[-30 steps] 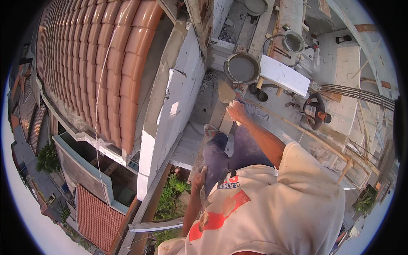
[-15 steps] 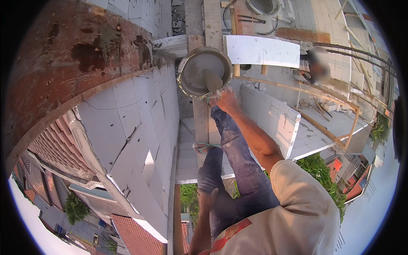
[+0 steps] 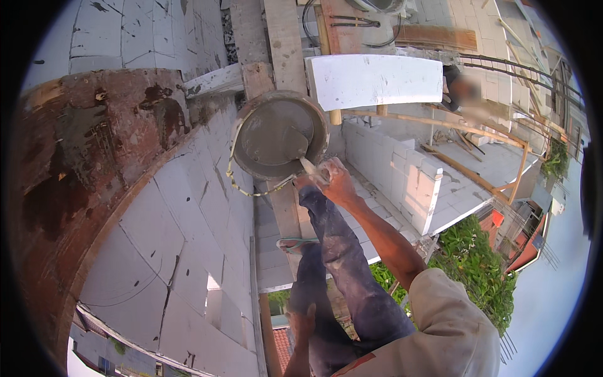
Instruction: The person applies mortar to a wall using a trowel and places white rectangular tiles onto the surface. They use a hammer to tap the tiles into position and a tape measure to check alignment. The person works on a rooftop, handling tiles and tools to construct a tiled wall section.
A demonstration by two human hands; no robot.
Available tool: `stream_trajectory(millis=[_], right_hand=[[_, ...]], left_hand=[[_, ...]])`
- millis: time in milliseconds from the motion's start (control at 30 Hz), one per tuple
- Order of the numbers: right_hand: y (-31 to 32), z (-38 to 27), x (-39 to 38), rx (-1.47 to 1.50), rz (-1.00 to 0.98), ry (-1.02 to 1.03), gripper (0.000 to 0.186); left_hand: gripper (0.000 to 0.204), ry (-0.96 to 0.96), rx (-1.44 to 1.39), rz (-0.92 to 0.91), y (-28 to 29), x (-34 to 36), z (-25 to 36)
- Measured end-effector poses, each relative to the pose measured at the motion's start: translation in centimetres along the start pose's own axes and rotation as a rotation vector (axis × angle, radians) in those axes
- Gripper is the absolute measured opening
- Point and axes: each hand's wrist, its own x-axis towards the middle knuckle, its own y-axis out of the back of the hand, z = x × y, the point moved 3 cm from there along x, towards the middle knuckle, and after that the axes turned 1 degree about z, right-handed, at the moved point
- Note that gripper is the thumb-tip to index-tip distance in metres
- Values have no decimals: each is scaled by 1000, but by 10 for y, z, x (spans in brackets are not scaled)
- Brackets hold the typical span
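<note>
A round bucket (image 3: 323, 120) of wet grey mortar (image 3: 262, 129) stands on planks ahead of me, its cord handle (image 3: 242, 188) drooping over the near left side. My right hand (image 3: 336, 182), at the bucket's near right rim, is closed round the pale handle of a trowel (image 3: 308, 164). The trowel's mortar-coated blade lies on the mortar inside. Lower down, my left hand (image 3: 302, 322) rests against my trouser leg, thumb apart from the fingers, holding nothing I can see. My sandalled foot (image 3: 295, 244) is on the plank below the bucket.
A white block (image 3: 377, 80) lies right of the bucket. On the left are a stained brown board (image 3: 119, 138) and a pale block wall (image 3: 188, 232). Bamboo poles (image 3: 465, 135) and another person (image 3: 457, 88) are at right. Greenery (image 3: 468, 267) shows far below.
My view has shifted, so the bucket sits lower and further left. My right hand has drawn slightly right of the bucket, and the trowel's handle shows more. The left hand stays by the leg.
</note>
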Motion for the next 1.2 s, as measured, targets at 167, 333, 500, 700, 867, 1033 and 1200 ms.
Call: stream_trajectory(millis=[167,333,500,700,867,1033,1200], right_hand=[[26,84,42,454,230,-567,51],[28,143,135,1266,401,-779,86],[23,150,206,1690,409,-647,84],[17,186,216,1654,487,-687,79],[11,194,212,1637,415,-654,89],[14,202,202,1646,527,-641,82],[57,215,156,1368,487,-734,73]], left_hand=[[105,128,50,-92,12,-2,28],[103,116,119,-108,24,8,47],[101,105,97,-70,20,9,47],[101,101,145,-82,10,15,47],[100,88,136,-68,12,12,49],[99,97,94,-103,17,18,43],[99,139,169,-105,23,19,52]])
